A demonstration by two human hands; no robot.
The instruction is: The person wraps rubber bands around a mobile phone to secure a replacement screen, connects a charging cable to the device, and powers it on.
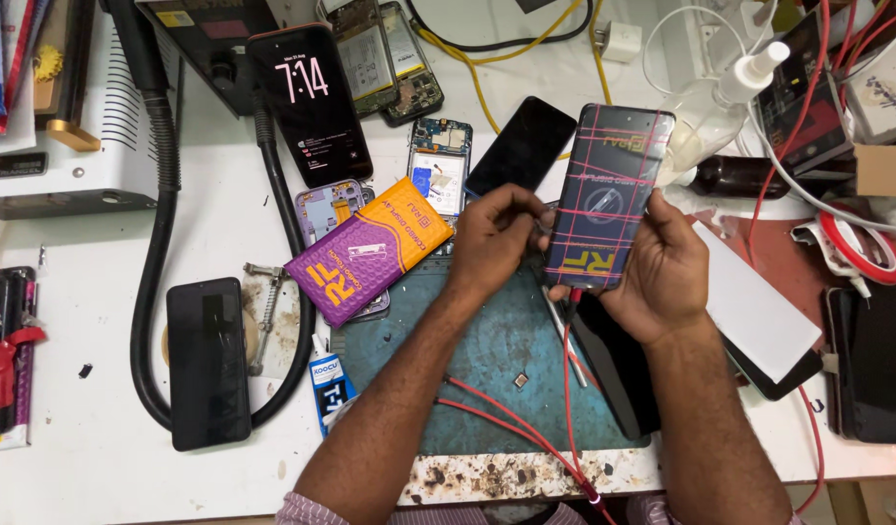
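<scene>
Holding a dark phone display panel with red grid lines on its protective film (610,194), the right hand (662,277) grips it from below, with the thumb on the front near the lower edge and the other fingers behind, so the panel stands tilted up toward the camera above the middle of the desk. The left hand (491,238) is at the panel's left edge; its fingers are pinched narrow on something small and thin, perhaps a tool or a tab of the film, but I cannot tell which. It seems the panel is lifted so that its edge is easy to reach. Under the hands lies a worn teal rubber work mat (487,374), with thin red wires (511,418) running over it to the front edge of the desk. Left of the hands, a purple and orange flat cardboard box (370,253) rests slanted on an opened lilac phone body (326,209); the box is closed, so its content is hidden. Further back stands a black phone with a lit screen (310,102). A dark phone with a blank screen (208,362) lies near the front left part of the white desk (78,437). A clear plastic spray bottle (725,102) lies at the back right.
</scene>
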